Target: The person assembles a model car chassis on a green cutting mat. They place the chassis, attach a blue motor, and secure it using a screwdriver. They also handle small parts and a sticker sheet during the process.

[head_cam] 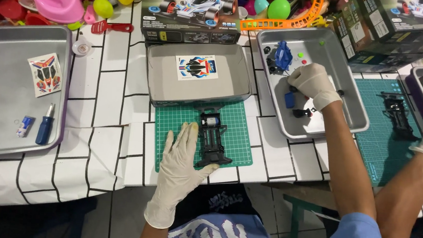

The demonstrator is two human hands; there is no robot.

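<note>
Your left hand point(179, 170) lies flat, grip wide, steadying the black toy-car chassis point(213, 140) on the green cutting mat point(238, 136). Your right hand point(312, 82) pinches, fingers narrow, among small parts in the metal tray point(350, 103); they could scatter or roll away.

The scene is lit brightly and evenly from above. Soft shadows are cast just under the fingers point(188, 137). Mild glare is seen on the tray point(330, 47) beyond them; edges are slightly bent.
</note>
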